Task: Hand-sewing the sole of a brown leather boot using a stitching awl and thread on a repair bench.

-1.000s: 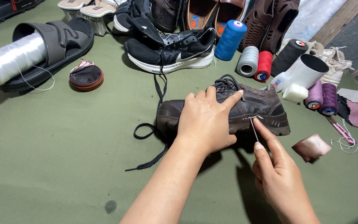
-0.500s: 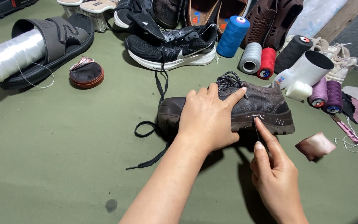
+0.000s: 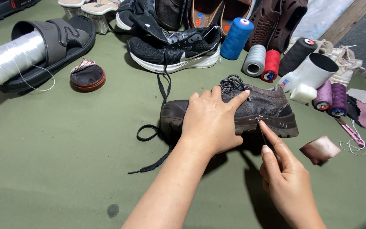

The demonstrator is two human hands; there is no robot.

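1. Shoe [image 3: 250, 111], brown and laced, lay on its side near the middle of the green mat [image 3: 64, 169] in the head view, sole toward the person, toe to the left.
2. Left hand [image 3: 210, 123] lay spread flat over the upper, palm down, fingers open and pressing rather than gripping, the index finger reaching toward the laces.
3. Right hand [image 3: 284, 178] sat just below the heel end, thumb and forefinger pinched on a thin needle [image 3: 260, 127] whose tip met the sole edge; the other fingers were curled in.
4. Judging by its look, the shoe seemed fairly light, with a soft, yielding upper and a stiff rubber sole; the firmest hold would be across the upper or at the heel, as the laces would only slip.
5. A loose black lace [image 3: 149, 135] trailed off the toe toward the mat's near left.
6. Toward the far edge lay a black trainer [image 3: 178, 51], a sandal [image 3: 60, 42] with a white spool [image 3: 9, 59] resting on it, and a round tin [image 3: 87, 76].
7. Thread cones [image 3: 237, 38] in blue, grey, red, black and purple stood at the far right, beside a white bottle [image 3: 312, 74]; a leather scrap [image 3: 320, 149] lay near the right hand.
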